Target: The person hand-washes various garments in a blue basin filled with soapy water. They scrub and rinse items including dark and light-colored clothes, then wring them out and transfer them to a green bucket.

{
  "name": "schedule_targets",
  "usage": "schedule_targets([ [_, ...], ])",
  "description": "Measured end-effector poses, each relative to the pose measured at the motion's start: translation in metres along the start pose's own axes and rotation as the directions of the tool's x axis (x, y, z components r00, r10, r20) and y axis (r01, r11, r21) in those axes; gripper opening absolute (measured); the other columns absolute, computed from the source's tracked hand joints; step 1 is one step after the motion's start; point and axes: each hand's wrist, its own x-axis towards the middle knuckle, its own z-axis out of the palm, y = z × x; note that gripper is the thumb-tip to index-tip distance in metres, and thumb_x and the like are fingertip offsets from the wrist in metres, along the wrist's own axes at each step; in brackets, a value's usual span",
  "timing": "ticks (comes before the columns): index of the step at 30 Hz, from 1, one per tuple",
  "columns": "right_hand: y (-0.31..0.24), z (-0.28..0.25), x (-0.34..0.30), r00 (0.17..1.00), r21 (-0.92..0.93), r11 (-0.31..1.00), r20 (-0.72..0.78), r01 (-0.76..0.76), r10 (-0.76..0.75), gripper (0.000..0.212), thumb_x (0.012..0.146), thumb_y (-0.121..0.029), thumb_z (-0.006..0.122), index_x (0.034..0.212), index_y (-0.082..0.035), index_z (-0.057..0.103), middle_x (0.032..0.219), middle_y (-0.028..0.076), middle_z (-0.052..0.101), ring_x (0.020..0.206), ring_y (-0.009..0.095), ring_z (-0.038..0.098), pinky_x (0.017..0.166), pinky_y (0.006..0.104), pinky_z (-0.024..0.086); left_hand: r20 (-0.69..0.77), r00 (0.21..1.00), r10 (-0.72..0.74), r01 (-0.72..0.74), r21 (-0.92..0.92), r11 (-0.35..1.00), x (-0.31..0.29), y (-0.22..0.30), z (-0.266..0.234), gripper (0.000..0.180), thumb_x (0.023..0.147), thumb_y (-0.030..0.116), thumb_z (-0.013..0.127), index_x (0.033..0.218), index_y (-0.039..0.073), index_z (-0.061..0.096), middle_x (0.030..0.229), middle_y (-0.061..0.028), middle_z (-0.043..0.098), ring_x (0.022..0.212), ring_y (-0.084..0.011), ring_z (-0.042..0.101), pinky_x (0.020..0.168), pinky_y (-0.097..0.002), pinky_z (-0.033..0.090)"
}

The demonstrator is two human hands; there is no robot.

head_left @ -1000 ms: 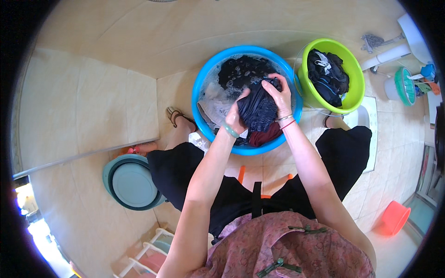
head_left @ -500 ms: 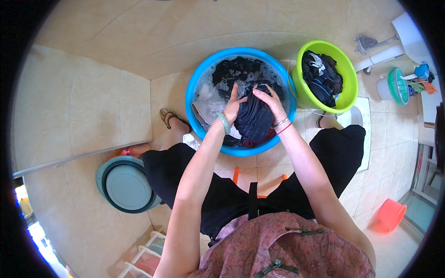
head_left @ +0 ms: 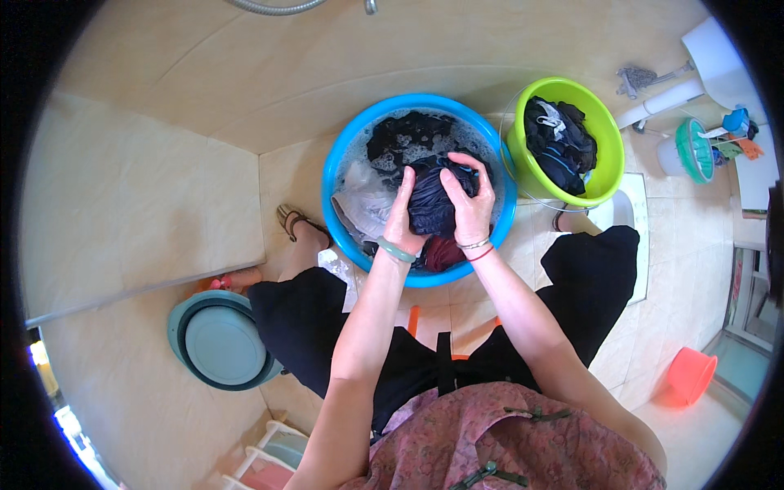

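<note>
A dark navy garment [head_left: 429, 198], bunched into a ball, is pressed between my two hands above the blue basin [head_left: 418, 100]. My left hand [head_left: 399, 214], below a pale green bangle, cups its left side with the thumb up. Curved over its right side are the fingers of my right hand [head_left: 472, 202]. Soapy water fills the basin around a black garment [head_left: 408, 135] at the far side. A pale grey-white cloth [head_left: 359, 194] lies at the left, and a maroon cloth [head_left: 443, 254] shows under my hands at the near side.
A lime-green bucket [head_left: 610, 124] of dark clothes [head_left: 557, 145] stands right of the basin. Teal nested basins [head_left: 224, 346] sit at the left by my knee, a coral bucket [head_left: 692, 376] at the lower right. Behind the basin rises a tiled wall [head_left: 327, 57]; a white squat pan [head_left: 637, 237] lies right.
Both hands have squeezed the navy garment into a smaller bundle and shifted it slightly left. More of the maroon cloth shows beneath. The view has tilted a little, bringing a shower hose in at the top.
</note>
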Motion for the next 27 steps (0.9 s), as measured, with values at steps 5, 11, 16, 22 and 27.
schedule_targets([
  [5,0.004,0.004,0.003,0.887,0.517,0.769,-0.039,-0.376,0.459,0.019,0.083,-0.009,0.070,0.101,-0.006,0.064,0.098,0.002,0.065,0.086,0.010,0.059,0.080,0.0260,0.047,-0.159,0.867,0.472,-0.435,0.218,0.874,0.001,0.000,0.026,0.028,0.081,0.006,0.069,0.106,0.010,0.059,0.097,-0.0043,0.064,0.085,-0.0151,0.063,0.076,-0.0311,0.052],
  [11,0.015,0.007,0.020,0.727,0.616,0.475,0.248,-0.629,0.641,0.027,0.089,-0.027,0.062,0.106,-0.006,0.065,0.099,0.006,0.068,0.088,0.017,0.066,0.081,0.0305,0.052,0.129,0.497,0.858,-0.622,0.743,0.249,-0.002,0.008,0.033,0.028,0.070,0.003,0.071,0.094,0.004,0.058,0.091,-0.0063,0.063,0.083,-0.0170,0.059,0.077,-0.0295,0.048],
  [16,0.006,0.009,0.029,0.673,0.541,0.434,0.393,-0.720,0.626,0.028,0.093,-0.026,0.057,0.112,-0.005,0.062,0.103,0.009,0.068,0.093,0.021,0.066,0.085,0.0338,0.053,0.414,0.374,0.830,-0.611,0.783,-0.115,-0.010,0.017,0.038,0.028,0.063,0.002,0.071,0.089,0.003,0.059,0.092,-0.0128,0.062,0.085,-0.0283,0.062,0.079,-0.0351,0.049],
  [22,0.019,0.007,0.039,0.531,0.501,0.233,0.613,-0.834,0.585,0.021,0.094,-0.025,0.054,0.099,-0.007,0.062,0.094,0.007,0.067,0.085,0.018,0.066,0.079,0.0335,0.055,0.608,0.362,0.706,-0.643,0.711,-0.283,-0.019,0.025,0.045,0.029,0.058,0.003,0.074,0.084,0.007,0.060,0.096,-0.0137,0.063,0.089,-0.0334,0.062,0.076,-0.0403,0.051],
  [27,0.012,0.013,0.045,0.409,0.262,0.367,0.812,-0.893,0.415,0.032,0.099,-0.021,0.037,0.112,-0.002,0.059,0.106,0.009,0.064,0.095,0.017,0.063,0.089,0.0306,0.051,0.787,0.281,0.549,-0.694,0.562,-0.450,-0.021,0.033,0.045,0.031,0.053,0.006,0.075,0.080,0.010,0.061,0.094,-0.0108,0.063,0.087,-0.0323,0.063,0.074,-0.0403,0.051],
])
